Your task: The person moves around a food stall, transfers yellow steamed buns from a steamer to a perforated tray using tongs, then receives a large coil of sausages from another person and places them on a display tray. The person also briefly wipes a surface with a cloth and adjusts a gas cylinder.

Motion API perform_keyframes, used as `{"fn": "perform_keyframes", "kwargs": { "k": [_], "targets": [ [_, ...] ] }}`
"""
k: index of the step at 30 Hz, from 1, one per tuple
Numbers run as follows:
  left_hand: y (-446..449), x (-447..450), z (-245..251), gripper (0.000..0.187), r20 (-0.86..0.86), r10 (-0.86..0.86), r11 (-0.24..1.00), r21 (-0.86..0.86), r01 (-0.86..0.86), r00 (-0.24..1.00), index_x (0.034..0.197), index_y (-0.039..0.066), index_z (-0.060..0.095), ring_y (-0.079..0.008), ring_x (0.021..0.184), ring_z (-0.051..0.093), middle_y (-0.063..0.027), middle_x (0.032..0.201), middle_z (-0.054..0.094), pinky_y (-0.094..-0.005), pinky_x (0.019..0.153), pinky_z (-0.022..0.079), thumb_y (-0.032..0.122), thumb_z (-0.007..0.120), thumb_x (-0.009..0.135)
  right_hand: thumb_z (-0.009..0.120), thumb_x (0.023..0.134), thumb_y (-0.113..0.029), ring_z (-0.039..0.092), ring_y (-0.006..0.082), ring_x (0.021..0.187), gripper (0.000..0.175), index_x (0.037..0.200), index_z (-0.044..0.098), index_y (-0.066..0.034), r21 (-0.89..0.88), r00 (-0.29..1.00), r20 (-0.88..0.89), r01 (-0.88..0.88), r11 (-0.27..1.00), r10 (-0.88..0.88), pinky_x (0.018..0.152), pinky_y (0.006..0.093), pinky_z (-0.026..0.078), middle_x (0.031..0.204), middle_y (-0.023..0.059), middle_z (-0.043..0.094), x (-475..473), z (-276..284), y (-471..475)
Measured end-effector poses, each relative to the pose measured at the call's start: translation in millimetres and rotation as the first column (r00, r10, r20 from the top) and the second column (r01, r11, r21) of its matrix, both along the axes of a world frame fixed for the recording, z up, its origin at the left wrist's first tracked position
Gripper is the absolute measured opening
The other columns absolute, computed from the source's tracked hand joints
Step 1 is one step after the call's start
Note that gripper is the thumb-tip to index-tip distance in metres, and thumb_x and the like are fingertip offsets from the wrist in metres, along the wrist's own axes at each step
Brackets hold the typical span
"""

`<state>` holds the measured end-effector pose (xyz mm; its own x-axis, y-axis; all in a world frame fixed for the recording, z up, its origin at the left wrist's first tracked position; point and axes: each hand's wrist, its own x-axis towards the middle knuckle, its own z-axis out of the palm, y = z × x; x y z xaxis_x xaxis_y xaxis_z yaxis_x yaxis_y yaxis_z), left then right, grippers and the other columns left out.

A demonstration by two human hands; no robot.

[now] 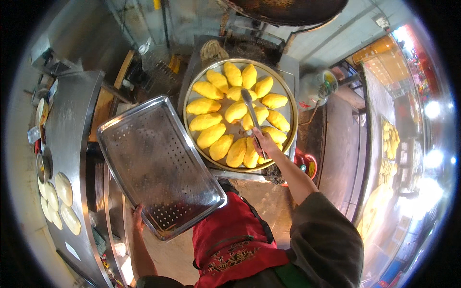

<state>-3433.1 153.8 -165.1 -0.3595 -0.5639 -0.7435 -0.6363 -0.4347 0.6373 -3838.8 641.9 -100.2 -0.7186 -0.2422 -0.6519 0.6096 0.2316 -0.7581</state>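
Note:
Several yellow oval buns (205, 106) lie in a ring on a large round metal pan (187, 134), with a few more at its middle. My right hand (265, 143) is closed around metal tongs (252, 109), whose tips lie over a bun (234, 94) near the centre; whether they grip it I cannot tell. By its lower left edge, my left hand (138, 217) holds a rectangular perforated metal tray (155, 162). The tray is tilted beside the pan and carries no buns.
At left, a steel counter (68, 144) bears flat dough rounds (64, 189) and a metal bowl (44, 168). A large dark wok or lid (288, 10) hangs beyond the pan. Right of the pan are a clear plastic container (317, 88) and a red bucket (309, 165).

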Motion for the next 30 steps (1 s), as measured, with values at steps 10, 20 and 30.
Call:
{"fn": "perform_keyframes", "kwargs": {
  "k": [10,20,30],
  "targets": [
    [2.7,4.5,-21.6,0.029,-0.148,-0.030,0.999,-0.032,0.026,0.989,0.103,0.004,0.064,-0.0160,0.078,0.058,-0.0022,0.089,0.061,-0.0367,0.070,0.047,0.023,0.073,0.084,0.053,0.092,-0.058,0.042,0.0126,0.035,0.058,0.105,0.059,-0.0017,0.000,0.868,0.062,-0.493,0.870,0.492,0.033,0.0296,0.036,0.053,-0.0007,0.045,169.4,44.3,-118.3],
    [6.8,-4.3,-14.2,0.026,-0.188,-0.054,0.994,-0.103,0.035,0.981,0.104,-0.003,0.064,-0.0130,0.079,0.056,-0.0026,0.093,0.063,-0.0320,0.066,0.046,0.015,0.070,0.087,0.052,0.097,-0.047,0.042,0.0066,0.040,0.039,0.086,0.054,-0.0100,0.113,0.701,0.416,-0.672,0.732,0.579,0.035,0.0242,0.035,0.060,-0.0031,0.049,191.5,65.8,17.1],
    [7.4,2.3,-21.8,0.030,-0.128,0.084,0.995,-0.037,-0.090,0.988,0.105,0.009,0.058,-0.0142,0.079,0.060,-0.0009,0.088,0.061,-0.0325,0.065,0.050,0.023,0.075,0.084,0.061,0.089,-0.056,0.048,0.0129,0.041,0.059,0.109,0.054,-0.0008,0.560,0.731,0.188,-0.629,0.539,0.656,0.037,0.0310,0.038,0.054,0.0022,0.048,-44.4,28.9,56.2]
  ]
}}
